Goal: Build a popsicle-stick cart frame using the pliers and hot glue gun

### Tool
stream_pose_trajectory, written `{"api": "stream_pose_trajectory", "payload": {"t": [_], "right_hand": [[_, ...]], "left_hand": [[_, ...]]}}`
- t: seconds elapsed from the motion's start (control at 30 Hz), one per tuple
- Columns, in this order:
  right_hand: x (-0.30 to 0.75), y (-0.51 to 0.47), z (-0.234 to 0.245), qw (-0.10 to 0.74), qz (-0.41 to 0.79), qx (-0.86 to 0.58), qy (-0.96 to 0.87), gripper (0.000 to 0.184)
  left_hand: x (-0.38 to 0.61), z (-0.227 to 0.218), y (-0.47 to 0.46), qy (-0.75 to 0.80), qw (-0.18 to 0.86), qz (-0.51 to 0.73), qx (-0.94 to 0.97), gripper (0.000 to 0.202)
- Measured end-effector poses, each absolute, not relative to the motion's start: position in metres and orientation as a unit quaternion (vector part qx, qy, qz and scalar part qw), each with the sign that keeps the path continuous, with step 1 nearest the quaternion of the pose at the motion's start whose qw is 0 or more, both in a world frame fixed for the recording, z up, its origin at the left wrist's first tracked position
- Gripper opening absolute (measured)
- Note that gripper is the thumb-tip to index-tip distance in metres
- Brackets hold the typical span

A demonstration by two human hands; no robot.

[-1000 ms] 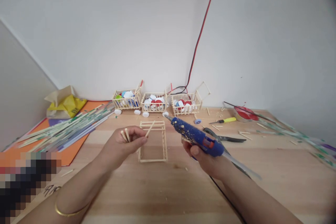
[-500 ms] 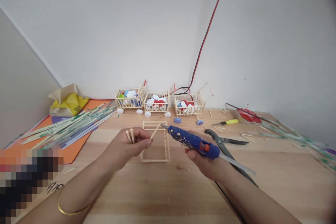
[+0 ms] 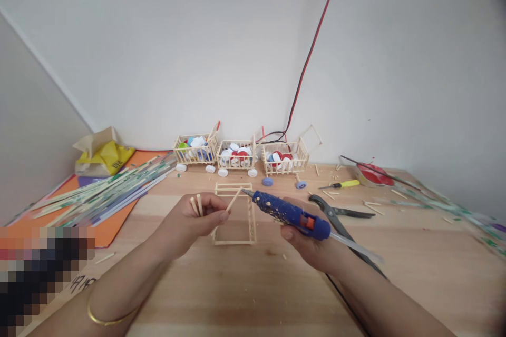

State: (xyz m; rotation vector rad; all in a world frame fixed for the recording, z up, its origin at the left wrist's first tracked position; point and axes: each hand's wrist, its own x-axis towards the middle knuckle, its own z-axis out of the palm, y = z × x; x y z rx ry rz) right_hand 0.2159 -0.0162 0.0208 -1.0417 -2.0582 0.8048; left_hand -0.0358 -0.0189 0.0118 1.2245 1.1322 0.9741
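My left hand [image 3: 193, 224] is closed on short wooden sticks [image 3: 233, 199]: one pinched between thumb and forefinger points up and right, two more stand between the other fingers. My right hand [image 3: 312, 242] grips a blue glue gun [image 3: 290, 212] with its nozzle aimed left, almost touching the tip of the pinched stick. Just behind both hands a small open stick frame [image 3: 235, 213] stands on the wooden table [image 3: 245, 295].
Three stick carts [image 3: 237, 154] filled with bottle caps line the wall. Long sticks [image 3: 103, 195] lie on orange paper at left, beside a yellow bag [image 3: 100, 155]. Black pliers [image 3: 340, 213], a yellow-handled tool [image 3: 342, 184], a red tape roll [image 3: 373, 174] and a red cable [image 3: 312, 58] are at right.
My right hand has swung the glue gun left and down until its nozzle meets the stick tip. The left hand has hardly moved.
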Motion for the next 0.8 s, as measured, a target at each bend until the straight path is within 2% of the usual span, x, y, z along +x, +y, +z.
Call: {"api": "stream_pose_trajectory", "payload": {"t": [0.2,0.4,0.5,0.67,0.8], "right_hand": [[0.214,-0.017,0.025,0.343,0.315,-0.381,-0.798,0.03],[0.214,-0.013,0.023,0.339,0.295,-0.426,-0.785,0.02],[0.218,-0.012,0.021,0.338,0.272,-0.445,-0.783,0.024],[0.215,-0.019,0.02,0.355,0.316,-0.352,-0.806,0.037],[0.206,-0.026,0.017,0.311,0.363,-0.307,-0.823,0.042]], "left_hand": [[-0.036,0.01,-0.019,0.477,0.572,0.419,0.519,0.024],[-0.036,0.011,-0.018,0.458,0.606,0.43,0.488,0.023],[-0.036,0.014,-0.016,0.44,0.633,0.44,0.461,0.022],[-0.036,0.015,-0.014,0.422,0.667,0.481,0.382,0.021],[-0.037,0.014,-0.012,0.413,0.68,0.494,0.35,0.022]]}}
